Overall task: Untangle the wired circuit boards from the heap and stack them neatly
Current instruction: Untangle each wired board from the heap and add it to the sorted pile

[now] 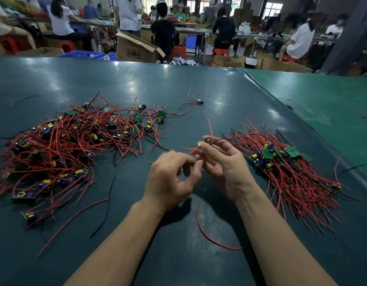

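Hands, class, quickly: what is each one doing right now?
Left hand: pinches a red wire of the board.
Right hand: holds the small circuit board at its fingertips.

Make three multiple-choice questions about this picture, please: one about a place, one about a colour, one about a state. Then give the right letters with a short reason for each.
1. On which side of the hands does the neat stack of boards lie?
A. left
B. right
C. behind the cardboard box

2. What colour are most of the wires?
A. red
B. white
C. blue

3. What is the right hand doing?
A. lying flat on the table
B. hanging free
C. holding a wired board

Answers:
1 B: the neat stack lies right of the hands, while the tangled heap lies left.
2 A: nearly all wires in both piles are red, with a few black.
3 C: the right hand pinches a wired board above the table; the left hand meets it at the wires.
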A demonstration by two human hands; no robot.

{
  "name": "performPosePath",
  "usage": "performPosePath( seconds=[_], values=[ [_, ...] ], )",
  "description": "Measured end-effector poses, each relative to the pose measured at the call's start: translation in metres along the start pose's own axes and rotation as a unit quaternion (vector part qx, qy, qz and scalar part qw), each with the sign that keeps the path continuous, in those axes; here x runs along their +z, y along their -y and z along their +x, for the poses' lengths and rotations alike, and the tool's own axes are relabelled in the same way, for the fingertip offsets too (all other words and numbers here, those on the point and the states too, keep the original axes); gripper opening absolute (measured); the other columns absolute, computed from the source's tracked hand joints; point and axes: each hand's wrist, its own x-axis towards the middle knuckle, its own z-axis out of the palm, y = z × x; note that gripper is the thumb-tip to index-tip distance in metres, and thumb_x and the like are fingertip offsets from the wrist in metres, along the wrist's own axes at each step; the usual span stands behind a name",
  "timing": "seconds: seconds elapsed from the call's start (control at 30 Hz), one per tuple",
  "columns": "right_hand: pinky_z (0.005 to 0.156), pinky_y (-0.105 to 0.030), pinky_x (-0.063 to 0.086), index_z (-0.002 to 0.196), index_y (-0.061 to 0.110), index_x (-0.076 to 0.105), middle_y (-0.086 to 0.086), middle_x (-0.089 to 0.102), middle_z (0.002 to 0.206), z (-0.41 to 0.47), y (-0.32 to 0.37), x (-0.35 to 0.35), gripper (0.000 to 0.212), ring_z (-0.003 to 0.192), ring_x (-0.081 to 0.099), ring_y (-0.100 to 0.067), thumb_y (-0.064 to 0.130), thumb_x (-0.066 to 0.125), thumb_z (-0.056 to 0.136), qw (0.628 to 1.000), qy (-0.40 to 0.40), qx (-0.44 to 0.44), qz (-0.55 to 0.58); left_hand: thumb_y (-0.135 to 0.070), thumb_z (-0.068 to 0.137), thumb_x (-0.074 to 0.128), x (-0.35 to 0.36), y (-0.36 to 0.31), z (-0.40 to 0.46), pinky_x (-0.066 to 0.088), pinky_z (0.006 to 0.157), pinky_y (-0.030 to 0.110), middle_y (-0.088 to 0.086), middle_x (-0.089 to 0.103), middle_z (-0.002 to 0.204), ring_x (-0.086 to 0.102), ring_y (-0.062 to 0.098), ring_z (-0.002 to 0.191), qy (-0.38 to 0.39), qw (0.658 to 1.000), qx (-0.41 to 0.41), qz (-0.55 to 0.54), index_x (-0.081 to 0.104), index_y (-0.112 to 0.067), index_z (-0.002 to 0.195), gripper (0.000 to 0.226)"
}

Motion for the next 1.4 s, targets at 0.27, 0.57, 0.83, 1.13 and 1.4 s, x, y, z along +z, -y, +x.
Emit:
performPosePath(
  seconds=[0.27,0.57,0.83,1.13,1.4],
  values=[
    [0.06,-0.022,0.055,0.091,0.015,0.065,0.004,0.072,0.079,-0.002,-0.006,0.004,0.028,0.074,0.068,-0.01,-0.005,0.072,0.073,0.992,-0.008,0.001,-0.129,-0.047,0.092,0.05,0.005,0.006,0.005,0.051,0.085,0.027,-0.003,0.066,0.111,0.064,0.015,0.095,0.071,0.972,-0.203,-0.098,0.065,-0.009,0.122,0.05],
    [0.046,-0.022,0.052,0.091,0.01,0.07,-0.007,0.075,0.08,-0.002,-0.01,0.007,0.009,0.063,0.071,-0.017,0.006,0.062,0.093,0.986,-0.06,-0.02,-0.156,-0.02,0.085,0.074,0.003,0.007,0.009,0.055,0.068,0.023,-0.006,0.073,0.076,0.068,0.007,0.069,0.001,0.934,-0.28,-0.223,0.074,-0.02,0.086,0.002],
    [0.043,-0.016,0.045,0.07,0.013,0.071,0.0,0.073,0.068,0.005,0.001,0.001,0.019,0.054,0.064,-0.007,0.013,0.069,0.089,0.981,-0.171,-0.05,-0.082,-0.014,0.088,0.069,0.0,0.012,0.012,0.048,0.055,0.017,-0.005,0.068,0.064,0.056,0.006,0.053,-0.022,0.878,-0.358,-0.318,0.074,-0.009,0.083,0.008],
    [0.048,-0.016,0.049,0.089,0.009,0.072,0.0,0.076,0.081,0.002,-0.003,0.0,0.01,0.061,0.066,-0.01,0.018,0.071,0.086,0.984,-0.135,0.051,-0.107,-0.014,0.087,0.071,-0.001,0.011,0.012,0.045,0.052,0.014,-0.008,0.069,0.062,0.055,0.002,0.051,-0.023,0.881,-0.355,-0.313,0.074,-0.009,0.082,0.007],
    [0.045,-0.015,0.043,0.077,0.014,0.075,0.003,0.075,0.08,0.005,-0.003,-0.004,0.012,0.055,0.059,-0.004,0.02,0.071,0.088,0.975,-0.165,0.006,-0.146,-0.016,0.086,0.072,-0.002,0.01,0.011,0.044,0.053,0.013,-0.004,0.069,0.064,0.054,0.004,0.05,0.031,0.881,-0.355,-0.312,0.074,-0.007,0.084,0.01]
  ],
)
